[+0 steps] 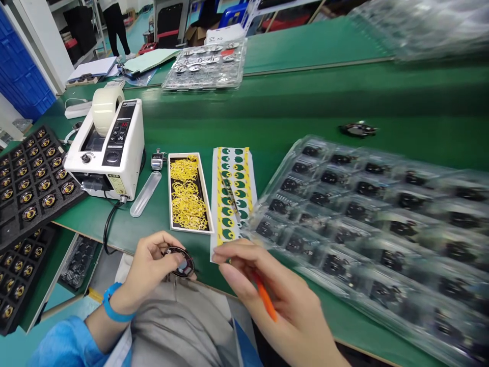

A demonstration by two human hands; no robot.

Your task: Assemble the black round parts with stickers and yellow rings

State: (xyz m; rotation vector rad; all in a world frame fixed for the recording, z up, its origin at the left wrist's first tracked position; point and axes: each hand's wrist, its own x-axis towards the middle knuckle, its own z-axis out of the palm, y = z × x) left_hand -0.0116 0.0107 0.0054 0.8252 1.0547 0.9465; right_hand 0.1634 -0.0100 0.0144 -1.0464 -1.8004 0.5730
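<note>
Our left hand (pixel 151 262) pinches the round dark part (pixel 187 269) between thumb and fingers, at seven o'clock in our view. Our right hand (pixel 292 298), at five o'clock, curls round an orange tool (pixel 265 300); its tip is unclear. From the part, the box of yellow rings (pixel 210 221) lies at twelve, the sticker sheet (pixel 244 196) at one, the clear tray (pixel 278 178) toward three and the tape dispenser (pixel 135 127) at eleven. We judge the part light, stiff, rather slick and easily scratched, so we best grip its outer rim, sparing the middle.
</note>
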